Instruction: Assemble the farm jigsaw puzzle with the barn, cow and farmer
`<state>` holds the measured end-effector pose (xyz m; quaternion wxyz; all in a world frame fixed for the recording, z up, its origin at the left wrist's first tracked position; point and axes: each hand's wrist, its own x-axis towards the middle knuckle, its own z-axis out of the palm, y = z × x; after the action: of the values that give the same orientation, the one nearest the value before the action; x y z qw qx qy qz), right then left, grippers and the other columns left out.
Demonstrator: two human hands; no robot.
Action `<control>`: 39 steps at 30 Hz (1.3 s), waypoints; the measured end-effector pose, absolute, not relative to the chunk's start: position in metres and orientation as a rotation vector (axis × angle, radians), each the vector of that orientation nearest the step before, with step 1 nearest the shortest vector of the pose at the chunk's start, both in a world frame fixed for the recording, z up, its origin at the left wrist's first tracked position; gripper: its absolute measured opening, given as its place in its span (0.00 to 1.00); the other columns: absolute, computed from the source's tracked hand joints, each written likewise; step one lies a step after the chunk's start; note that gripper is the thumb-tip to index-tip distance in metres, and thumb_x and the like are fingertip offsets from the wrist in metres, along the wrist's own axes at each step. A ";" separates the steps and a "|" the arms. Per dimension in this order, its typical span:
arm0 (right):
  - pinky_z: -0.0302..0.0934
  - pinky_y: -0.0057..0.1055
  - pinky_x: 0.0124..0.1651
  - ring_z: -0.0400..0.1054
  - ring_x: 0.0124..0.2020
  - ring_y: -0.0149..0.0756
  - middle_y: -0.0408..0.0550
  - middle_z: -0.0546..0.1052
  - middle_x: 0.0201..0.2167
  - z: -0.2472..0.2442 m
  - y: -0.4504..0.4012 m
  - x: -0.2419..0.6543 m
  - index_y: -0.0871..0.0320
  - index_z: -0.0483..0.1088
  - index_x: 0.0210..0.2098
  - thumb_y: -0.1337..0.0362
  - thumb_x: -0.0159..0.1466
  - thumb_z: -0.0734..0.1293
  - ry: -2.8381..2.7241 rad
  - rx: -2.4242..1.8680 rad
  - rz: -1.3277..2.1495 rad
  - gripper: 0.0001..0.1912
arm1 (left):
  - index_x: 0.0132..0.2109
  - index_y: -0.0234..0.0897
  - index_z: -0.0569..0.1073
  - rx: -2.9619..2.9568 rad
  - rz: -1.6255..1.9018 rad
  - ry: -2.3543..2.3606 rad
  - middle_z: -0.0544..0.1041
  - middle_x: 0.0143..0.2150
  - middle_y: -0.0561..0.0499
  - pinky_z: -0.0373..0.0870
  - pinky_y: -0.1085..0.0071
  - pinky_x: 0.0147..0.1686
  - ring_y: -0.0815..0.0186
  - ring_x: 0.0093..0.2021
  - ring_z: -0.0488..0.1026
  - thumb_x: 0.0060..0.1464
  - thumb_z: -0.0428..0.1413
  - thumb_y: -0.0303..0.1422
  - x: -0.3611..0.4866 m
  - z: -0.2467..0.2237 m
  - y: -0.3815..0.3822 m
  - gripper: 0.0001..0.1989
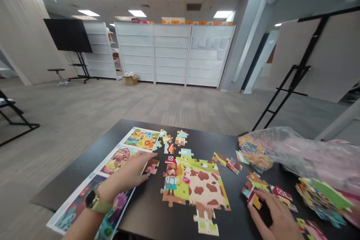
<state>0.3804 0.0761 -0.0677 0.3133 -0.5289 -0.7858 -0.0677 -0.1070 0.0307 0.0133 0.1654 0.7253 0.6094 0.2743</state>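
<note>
My left hand (136, 170), with a watch on its wrist, rests over the printed picture sheet (129, 189), fingers apart, beside a pink puzzle piece (152, 166). A partly joined puzzle (204, 183) showing a spotted cow and a farmer lies flat on the dark table in front of me. My right hand (271, 213) is at the right, its thumb and index finger at a red, white and yellow puzzle piece (254, 198). Loose pieces (281, 194) lie just beyond that hand.
Several loose pieces (169, 147) lie behind the joined puzzle. A clear plastic bag (292, 153) with pieces and a pile of pieces (323, 198) sit on the right of the black table (152, 213). A black easel stand (289, 78) rises beyond.
</note>
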 end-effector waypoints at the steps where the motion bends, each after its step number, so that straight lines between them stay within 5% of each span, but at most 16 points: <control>1: 0.65 0.51 0.53 0.73 0.51 0.54 0.54 0.79 0.49 -0.067 0.076 0.381 0.52 0.70 0.50 0.49 0.67 0.63 -2.073 -1.403 -0.171 0.18 | 0.59 0.43 0.76 2.047 0.779 1.743 0.80 0.56 0.44 0.68 0.51 0.59 0.48 0.58 0.74 0.48 0.58 0.29 -0.108 0.008 0.031 0.29; 7: 0.64 0.51 0.56 0.71 0.52 0.52 0.53 0.78 0.50 -0.065 0.076 0.377 0.53 0.70 0.50 0.50 0.68 0.63 -2.085 -1.424 -0.132 0.18 | 0.57 0.43 0.77 2.022 0.733 1.710 0.81 0.43 0.48 0.70 0.59 0.51 0.53 0.46 0.76 0.50 0.59 0.31 -0.102 0.013 0.021 0.25; 10: 0.64 0.50 0.55 0.72 0.51 0.52 0.53 0.78 0.49 -0.063 0.073 0.376 0.53 0.72 0.48 0.50 0.68 0.63 -2.088 -1.429 -0.144 0.16 | 0.46 0.43 0.80 1.995 0.726 1.658 0.80 0.35 0.51 0.71 0.66 0.42 0.59 0.37 0.76 0.62 0.54 0.37 -0.090 0.023 0.011 0.11; 12: 0.64 0.50 0.55 0.72 0.51 0.51 0.53 0.78 0.49 -0.062 0.071 0.374 0.53 0.72 0.46 0.52 0.68 0.63 -2.092 -1.456 -0.140 0.15 | 0.41 0.42 0.77 1.878 0.827 1.562 0.80 0.36 0.50 0.70 0.68 0.40 0.60 0.38 0.77 0.67 0.49 0.40 -0.074 0.022 0.000 0.14; 17: 0.63 0.52 0.57 0.71 0.53 0.52 0.55 0.77 0.50 -0.058 0.067 0.370 0.54 0.74 0.46 0.53 0.68 0.63 -2.110 -1.493 -0.140 0.14 | 0.52 0.43 0.71 1.591 0.955 1.391 0.78 0.35 0.53 0.69 0.71 0.36 0.63 0.35 0.76 0.67 0.50 0.39 -0.027 0.000 -0.031 0.11; 21: 0.62 0.53 0.58 0.70 0.53 0.53 0.55 0.77 0.51 -0.056 0.062 0.369 0.54 0.74 0.46 0.52 0.67 0.64 -2.108 -1.497 -0.149 0.16 | 0.50 0.42 0.74 1.703 0.820 1.561 0.74 0.30 0.56 0.64 0.72 0.32 0.64 0.31 0.73 0.62 0.52 0.33 -0.014 -0.005 -0.042 0.11; 25: 0.63 0.53 0.57 0.71 0.54 0.54 0.56 0.77 0.51 -0.058 0.058 0.369 0.55 0.74 0.47 0.50 0.66 0.64 -2.083 -1.477 -0.194 0.18 | 0.44 0.41 0.77 1.822 0.690 1.673 0.75 0.31 0.55 0.64 0.71 0.34 0.63 0.33 0.74 0.57 0.52 0.28 -0.018 -0.002 -0.043 0.11; 39: 0.63 0.54 0.56 0.71 0.52 0.55 0.57 0.77 0.51 -0.065 0.060 0.370 0.56 0.72 0.48 0.49 0.66 0.64 -2.077 -1.420 -0.261 0.19 | 0.57 0.46 0.73 1.962 0.590 1.824 0.76 0.41 0.50 0.67 0.68 0.41 0.57 0.42 0.76 0.58 0.54 0.29 -0.016 0.003 -0.052 0.20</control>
<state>0.3699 0.0601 -0.0648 0.3013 -0.5353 -0.7829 -0.0984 -0.0160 -0.0523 0.0029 0.1978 0.7011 0.6517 0.2110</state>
